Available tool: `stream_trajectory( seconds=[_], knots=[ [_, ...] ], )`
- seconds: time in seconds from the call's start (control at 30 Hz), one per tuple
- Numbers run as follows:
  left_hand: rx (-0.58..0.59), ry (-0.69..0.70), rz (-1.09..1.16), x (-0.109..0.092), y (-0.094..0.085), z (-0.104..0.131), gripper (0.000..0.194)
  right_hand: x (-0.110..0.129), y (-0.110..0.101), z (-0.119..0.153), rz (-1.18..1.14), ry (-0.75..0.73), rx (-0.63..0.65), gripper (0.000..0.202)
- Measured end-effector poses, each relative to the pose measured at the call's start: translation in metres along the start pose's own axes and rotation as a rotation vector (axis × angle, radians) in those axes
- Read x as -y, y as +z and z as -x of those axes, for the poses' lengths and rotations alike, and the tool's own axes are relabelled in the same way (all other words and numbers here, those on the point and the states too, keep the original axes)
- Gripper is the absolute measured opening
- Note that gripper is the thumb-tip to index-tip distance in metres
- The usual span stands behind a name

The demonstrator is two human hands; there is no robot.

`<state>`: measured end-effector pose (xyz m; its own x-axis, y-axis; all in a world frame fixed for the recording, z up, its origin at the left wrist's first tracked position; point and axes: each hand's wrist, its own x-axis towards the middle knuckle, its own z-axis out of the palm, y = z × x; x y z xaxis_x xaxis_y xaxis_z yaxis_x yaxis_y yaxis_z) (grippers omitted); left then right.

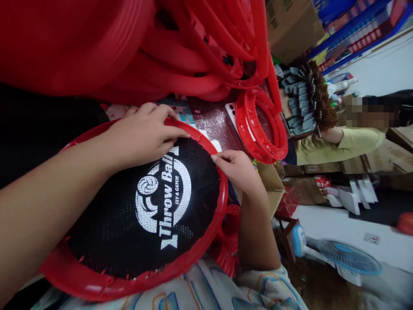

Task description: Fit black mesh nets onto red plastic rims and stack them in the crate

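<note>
A red ring [223, 202] is framing black mesh [112, 224], across which a white logo [166, 200] is running, dark dots speckling its bands. Hoops [243, 125] are matching that red near the edge of a maroon table [209, 114]. Orange and blue lines are crossing a pale garment [200, 288], a shirt [338, 146] beyond the table is showing pale yellow, and a fan [346, 255] is mixing blue with white.

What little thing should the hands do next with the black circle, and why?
Perhaps the right hand should press the edge of the black mesh against the red ring, since its fingertips are where the two meet, while the left hand lies across both and could steady them.
</note>
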<state>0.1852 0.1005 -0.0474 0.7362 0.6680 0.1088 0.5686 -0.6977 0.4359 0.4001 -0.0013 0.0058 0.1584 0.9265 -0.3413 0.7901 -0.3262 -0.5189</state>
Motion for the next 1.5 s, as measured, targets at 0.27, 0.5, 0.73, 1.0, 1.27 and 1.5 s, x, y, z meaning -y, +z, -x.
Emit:
stream_trajectory(
  seconds=[0.27,0.5,0.73,1.0,1.27,1.5],
  knots=[
    [-0.015,-0.001,-0.008,0.002,0.003,-0.001,0.037,-0.003,0.010,0.005,-0.088,0.012,-0.103,0.020],
    [-0.038,0.011,0.032,0.009,0.010,-0.003,0.036,-0.012,0.018,-0.006,-0.214,0.010,-0.169,0.019],
    [-0.024,0.013,0.000,0.004,0.004,0.000,0.037,-0.015,0.014,-0.007,-0.241,0.026,-0.145,0.023],
    [-0.020,-0.002,0.016,0.005,0.006,-0.001,0.036,-0.014,0.016,-0.008,-0.193,0.031,-0.168,0.021],
    [-0.014,-0.009,0.022,0.005,0.005,-0.001,0.038,-0.017,0.019,-0.011,-0.205,0.003,-0.207,0.021],
    [0.005,-0.022,0.034,0.003,0.003,-0.001,0.037,-0.014,0.017,-0.018,-0.167,0.010,-0.185,0.023]
  ],
)
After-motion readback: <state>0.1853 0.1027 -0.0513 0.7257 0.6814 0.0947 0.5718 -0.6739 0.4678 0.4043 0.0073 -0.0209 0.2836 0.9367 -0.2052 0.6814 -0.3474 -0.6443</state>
